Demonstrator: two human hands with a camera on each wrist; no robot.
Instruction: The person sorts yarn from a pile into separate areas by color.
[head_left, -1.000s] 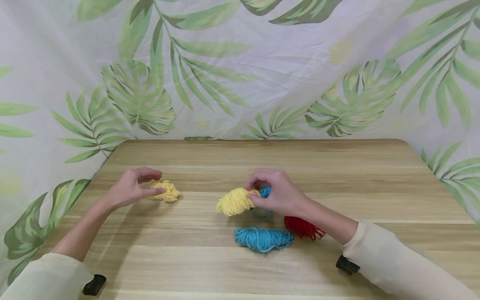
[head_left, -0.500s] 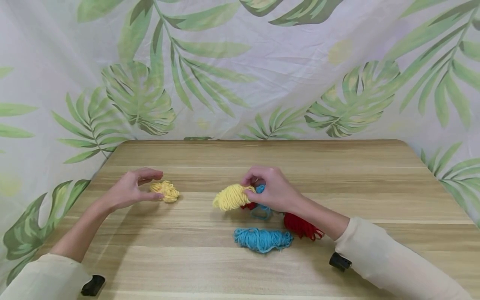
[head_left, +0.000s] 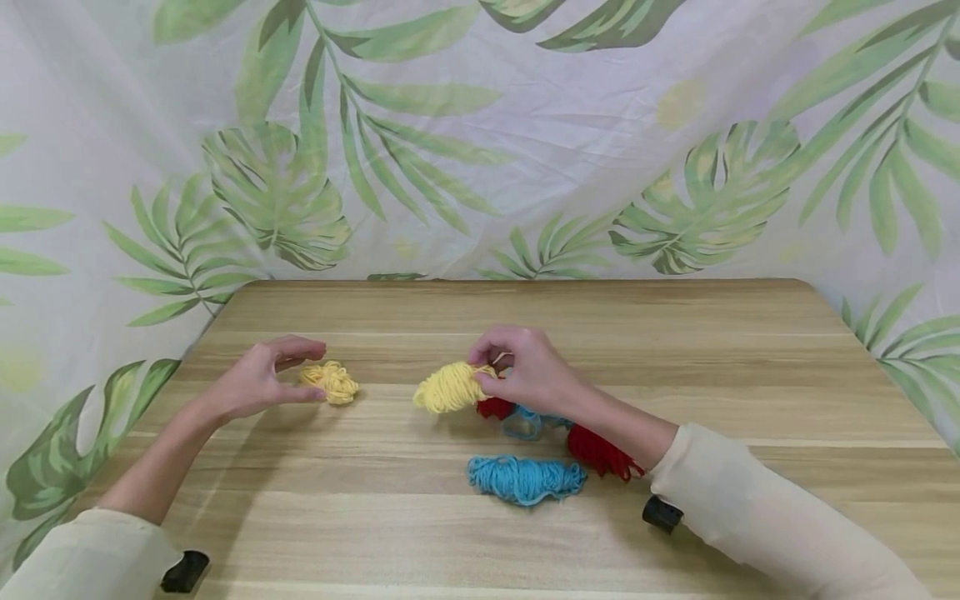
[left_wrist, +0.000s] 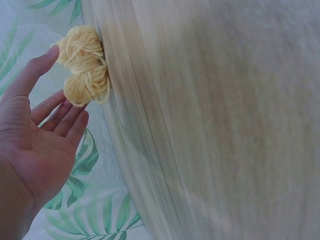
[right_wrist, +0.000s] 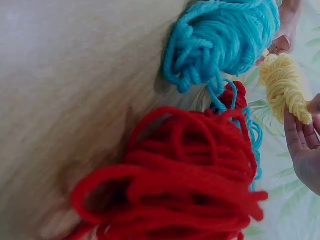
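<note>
My right hand (head_left: 532, 375) pinches one end of a pale yellow yarn skein (head_left: 450, 388) between thumb and fingers, its other end pointing left. In the right wrist view that skein (right_wrist: 285, 87) sits at the fingertips of the right hand (right_wrist: 306, 150). On the left, my left hand (head_left: 258, 379) has thumb and fingers spread apart around a darker yellow yarn bundle (head_left: 339, 383) on the table. The left wrist view shows this bundle (left_wrist: 85, 67) tied in at its middle, with the left hand's palm (left_wrist: 45, 150) turned up beside it.
A blue yarn skein (head_left: 525, 479) lies in front of the right forearm. Beside it is a red skein (head_left: 600, 452), partly under the forearm in this view. Another red piece (head_left: 495, 408) and looser blue yarn (head_left: 525, 423) show behind. A leaf-print cloth (head_left: 555, 125) hangs beyond the table.
My right hand has moved left and a little farther back, carrying the pale yellow skein. A red piece behind it has come into view. The left hand has stayed almost still.
</note>
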